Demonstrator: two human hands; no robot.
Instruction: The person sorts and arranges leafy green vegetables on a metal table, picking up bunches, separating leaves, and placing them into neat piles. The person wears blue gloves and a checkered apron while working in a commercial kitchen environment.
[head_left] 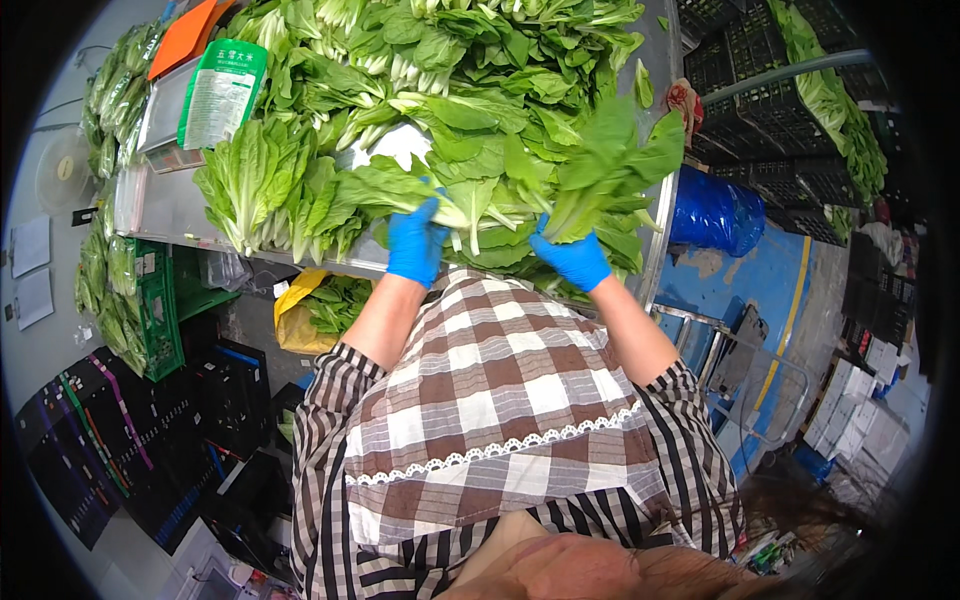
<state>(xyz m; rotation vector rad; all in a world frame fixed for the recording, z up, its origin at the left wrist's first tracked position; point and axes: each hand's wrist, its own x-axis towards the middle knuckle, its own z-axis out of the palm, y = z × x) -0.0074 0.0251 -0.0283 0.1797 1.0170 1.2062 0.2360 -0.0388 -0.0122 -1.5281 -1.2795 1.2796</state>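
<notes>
My left hand [415, 243], in a blue glove, has its fingers closed round the pale stem end of a leafy green [385, 190] whose leaves point left. In the matching glove, my right hand [573, 258] grips a bunch of leafy greens [608, 165] by the base, its leaves fanning up and right, slightly blurred. Loose greens [478, 195] lie between and beyond both hands on the metal table. Left of my left hand stands a row of greens [255, 185] with leaves upward, stems toward the near edge.
A large heap of greens [430, 45] covers the table's far side. A green-and-white printed bag [222, 95] lies at the left. Black crates [755, 125] and a blue drum-shaped bundle [715, 212] stand to the right. Below the near edge sits a yellow bag [297, 318] with greens.
</notes>
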